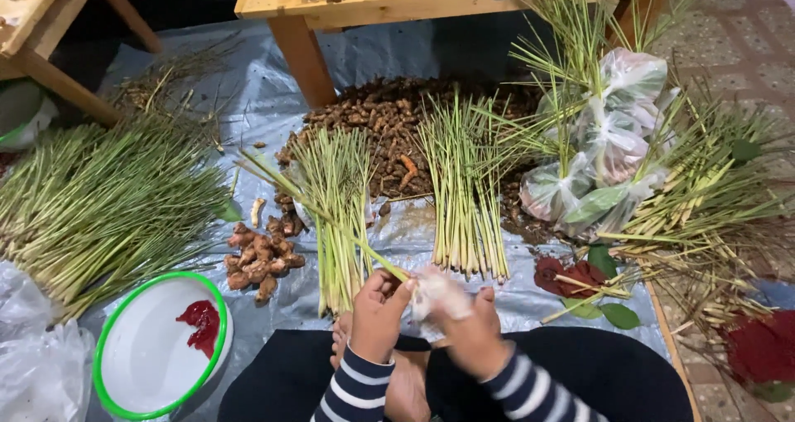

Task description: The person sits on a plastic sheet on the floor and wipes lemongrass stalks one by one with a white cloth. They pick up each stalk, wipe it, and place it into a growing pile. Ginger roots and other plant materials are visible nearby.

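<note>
Grey plastic sheet (273, 99) over the floor, lemongrass bundles (335, 215) fanned mid-frame. Bottom centre, the left hand (377, 314) pinches a single lemongrass stalk (331, 223) running up-left; the right hand (464, 327) is closed on a blurred white wrapping (435, 289). Best keep the stalk's base steady, judging by that blur.

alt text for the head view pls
Seen from above, a person's left hand grips a lemongrass stalk while the right hand holds a blurred white piece against it. Lemongrass bundles, ginger roots and a green-rimmed bowl lie on a plastic sheet.
</note>
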